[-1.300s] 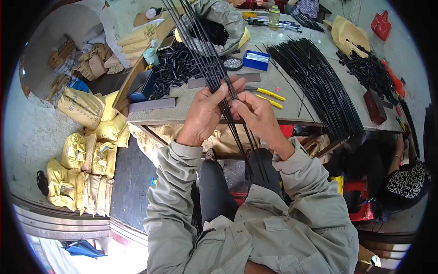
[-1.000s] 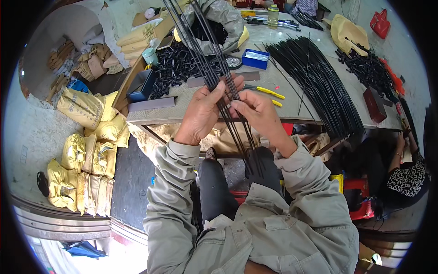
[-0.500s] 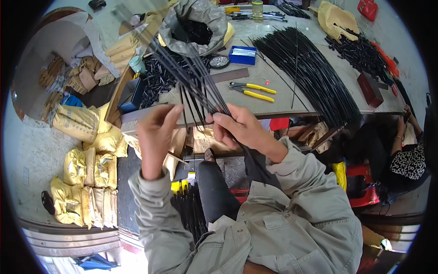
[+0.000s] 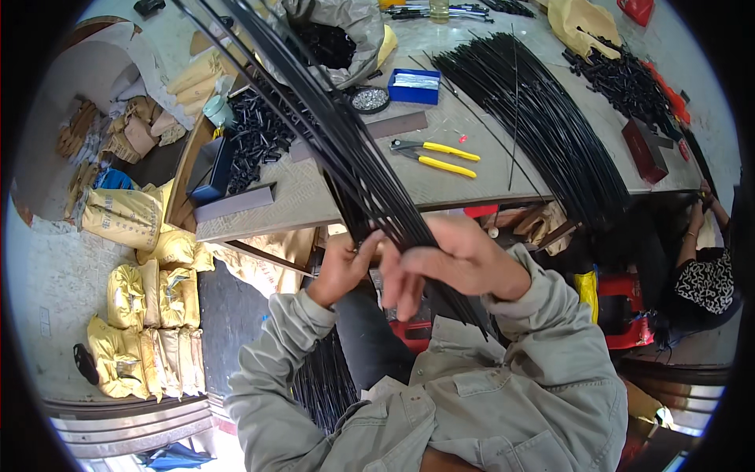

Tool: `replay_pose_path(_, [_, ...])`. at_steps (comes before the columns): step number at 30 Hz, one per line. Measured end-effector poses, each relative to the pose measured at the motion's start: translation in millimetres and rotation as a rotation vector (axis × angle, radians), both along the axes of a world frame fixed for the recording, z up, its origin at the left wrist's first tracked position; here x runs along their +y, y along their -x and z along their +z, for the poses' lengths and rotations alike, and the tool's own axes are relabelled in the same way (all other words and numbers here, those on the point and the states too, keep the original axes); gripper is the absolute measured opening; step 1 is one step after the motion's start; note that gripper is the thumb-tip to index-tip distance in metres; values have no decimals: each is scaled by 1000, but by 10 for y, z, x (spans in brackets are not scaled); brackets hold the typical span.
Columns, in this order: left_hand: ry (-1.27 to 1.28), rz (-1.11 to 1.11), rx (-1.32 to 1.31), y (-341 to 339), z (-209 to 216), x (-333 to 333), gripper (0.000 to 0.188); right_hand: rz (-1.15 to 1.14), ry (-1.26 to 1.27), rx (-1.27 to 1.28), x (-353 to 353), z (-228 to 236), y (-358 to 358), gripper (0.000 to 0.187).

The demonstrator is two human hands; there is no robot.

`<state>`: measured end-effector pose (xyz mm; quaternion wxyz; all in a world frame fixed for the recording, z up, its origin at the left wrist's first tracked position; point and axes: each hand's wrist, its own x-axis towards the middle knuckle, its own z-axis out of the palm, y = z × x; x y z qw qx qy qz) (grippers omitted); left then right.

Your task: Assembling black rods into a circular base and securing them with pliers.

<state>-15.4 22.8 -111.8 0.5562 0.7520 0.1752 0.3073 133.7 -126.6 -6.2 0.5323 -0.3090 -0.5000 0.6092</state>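
Lying toward the left of your tabletop (image 4: 305, 198) are black parts (image 4: 258, 140). Nearer you, your left hand (image 4: 346, 263) touches the rods (image 4: 365, 164); whether its fingers grip, you cannot tell. The rods slant up leftward over the tabletop. Pliers (image 4: 447, 149) lie farther right, and your blurred right hand (image 4: 458, 258) has its fingers clamped on the rods' lower part.

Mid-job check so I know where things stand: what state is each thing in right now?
Held rods: bundled, slanting
Right hand: gripping the rods, fingers blurred
Left hand: curled by the rods, grip unclear
Table rods: lying fanned out
Pliers: lying, handles spread
Grey bag: open, black pieces inside
Blue box: open, pale contents inside
Round black dish: open, holding shiny bits
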Motion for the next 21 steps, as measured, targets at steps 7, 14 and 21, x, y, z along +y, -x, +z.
replay_pose_path(7, [-1191, 9, 144, -1173, 164, 1858, 36, -213, -29, -107, 333, -1240, 348, 21])
replay_pose_path(14, [-1176, -97, 504, -359, 87, 1955, 63, -234, 54, 92, 740, -2363, 400, 24])
replay_pose_path(21, [-1041, -308, 538, -12, 11, 913, 95, -111, 38, 13, 862, -2638, 382, 24])
